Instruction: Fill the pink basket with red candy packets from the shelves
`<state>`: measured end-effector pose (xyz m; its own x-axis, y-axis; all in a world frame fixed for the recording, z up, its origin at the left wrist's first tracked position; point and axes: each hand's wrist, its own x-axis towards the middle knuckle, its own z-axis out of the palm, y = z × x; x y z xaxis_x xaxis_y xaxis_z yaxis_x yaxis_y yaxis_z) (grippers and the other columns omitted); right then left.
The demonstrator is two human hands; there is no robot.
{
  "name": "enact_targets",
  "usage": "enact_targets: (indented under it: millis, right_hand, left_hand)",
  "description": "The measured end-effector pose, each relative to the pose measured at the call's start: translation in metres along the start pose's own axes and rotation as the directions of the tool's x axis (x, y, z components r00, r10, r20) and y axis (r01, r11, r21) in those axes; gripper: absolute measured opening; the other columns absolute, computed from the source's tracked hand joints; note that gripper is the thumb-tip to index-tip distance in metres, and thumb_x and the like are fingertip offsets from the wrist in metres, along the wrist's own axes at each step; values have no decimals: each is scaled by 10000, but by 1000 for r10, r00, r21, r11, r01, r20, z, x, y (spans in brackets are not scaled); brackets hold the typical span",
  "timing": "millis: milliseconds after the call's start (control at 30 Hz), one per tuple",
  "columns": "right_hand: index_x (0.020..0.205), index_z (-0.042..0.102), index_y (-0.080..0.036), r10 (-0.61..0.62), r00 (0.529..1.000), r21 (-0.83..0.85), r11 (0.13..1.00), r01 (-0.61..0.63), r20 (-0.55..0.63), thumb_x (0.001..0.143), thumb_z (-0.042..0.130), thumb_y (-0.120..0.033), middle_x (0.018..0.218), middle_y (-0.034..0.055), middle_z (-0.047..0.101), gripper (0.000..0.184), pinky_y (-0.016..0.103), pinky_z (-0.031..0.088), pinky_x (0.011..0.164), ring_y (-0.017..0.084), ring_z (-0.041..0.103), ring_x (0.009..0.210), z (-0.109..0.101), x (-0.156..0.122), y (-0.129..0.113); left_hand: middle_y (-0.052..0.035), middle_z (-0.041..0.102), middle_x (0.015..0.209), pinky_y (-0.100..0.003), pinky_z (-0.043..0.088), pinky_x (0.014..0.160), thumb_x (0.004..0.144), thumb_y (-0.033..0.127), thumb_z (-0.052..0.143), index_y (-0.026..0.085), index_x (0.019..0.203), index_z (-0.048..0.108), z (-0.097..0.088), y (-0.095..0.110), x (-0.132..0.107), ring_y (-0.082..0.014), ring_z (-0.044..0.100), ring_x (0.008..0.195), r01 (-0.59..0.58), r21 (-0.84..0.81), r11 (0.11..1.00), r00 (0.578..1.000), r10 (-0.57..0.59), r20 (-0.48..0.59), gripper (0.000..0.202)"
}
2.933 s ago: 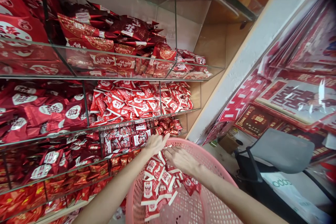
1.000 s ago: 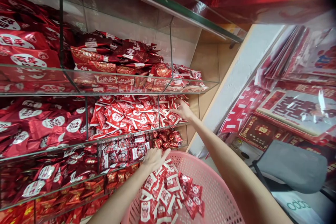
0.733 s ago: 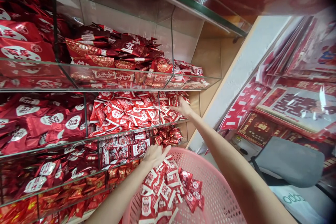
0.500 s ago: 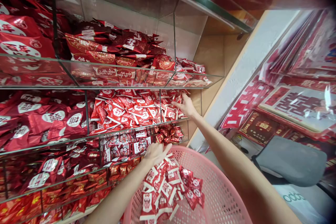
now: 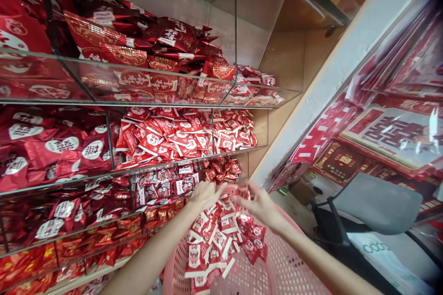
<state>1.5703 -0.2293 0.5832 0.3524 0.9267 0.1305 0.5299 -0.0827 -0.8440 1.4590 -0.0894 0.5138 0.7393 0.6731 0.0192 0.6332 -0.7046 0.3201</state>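
A pink plastic basket [image 5: 289, 267] with a perforated wall stands in front of me, holding several small red-and-white wrapped candies [image 5: 207, 244] and some darker red packets [image 5: 254, 242]. My left hand [image 5: 204, 195] grips its far left rim, the thumb stretched along the edge and the other fingers largely hidden. Over the far right part of the basket is my right hand [image 5: 258, 205], with thumb and fingers closed around a small red wrapped candy that shows only partly. Beyond both hands, a shelf compartment holds similar red-and-white candies [image 5: 230, 133].
Glass-fronted shelves [image 5: 173, 166] full of red packets run along the left and front. A wooden side panel [image 5: 282, 60] and a white wall edge [image 5: 311, 83] bound them. To the right are a grey chair [image 5: 384, 203] and hanging red packages [image 5: 398, 138].
My right hand has come down from the right-hand candy compartment to above the basket, with a small candy in its fingers. My left hand stays at the basket rim. The view has shifted slightly.
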Motion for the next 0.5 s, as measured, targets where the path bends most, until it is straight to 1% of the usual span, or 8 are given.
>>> enact_targets:
  millis: [67,133,200,333,433,500]
  right_hand:
    - [751,528,-161,61,998,-19,998,-61,9,680,584,-406,695,-1,570,261,246,403,554,130,501,618,19,-9,24]
    - [724,528,-158,121,993,-5,993,-121,16,666,595,-391,667,-11,577,249,238,393,530,123,498,589,34,-14,41]
    - [728,531,-156,175,984,27,984,-176,36,658,600,-376,649,-16,588,241,235,388,507,118,501,557,45,-16,52]
    - [746,534,-155,262,965,72,963,-261,-8,639,608,-416,644,-5,608,291,249,406,494,134,527,542,60,-16,62]
    - [801,544,-157,288,957,164,946,-280,-25,625,612,-460,685,17,629,357,259,429,507,160,567,592,66,-19,62]
    - [824,545,-165,334,942,212,922,-323,-15,632,600,-478,682,20,632,372,260,431,497,166,579,595,67,-23,60]
  left_hand:
    - [-139,658,761,-332,420,677,740,657,-35,133,748,651,-1,0,-1,-241,611,757,2,-1,1000,1000,-2,-3,863]
    - [-138,658,754,-328,417,679,741,659,-28,135,739,648,-3,1,-2,-239,611,760,8,-6,1000,1000,-8,2,855]
    - [-137,658,748,-319,414,684,744,657,-19,136,721,646,-4,1,-2,-232,611,763,11,-10,1000,1000,-11,4,845]
    - [-141,659,755,-323,409,693,748,655,-12,138,717,647,-4,0,-2,-236,610,776,-1,-11,1000,1000,1,-5,839]
    - [-146,660,768,-341,408,689,747,656,-14,142,733,652,-1,-1,-1,-252,607,777,-10,-5,1000,1000,10,-1,841]
    - [-144,660,762,-345,408,681,747,658,-9,144,744,653,1,-2,0,-254,606,765,-15,-2,1000,1000,15,1,839]
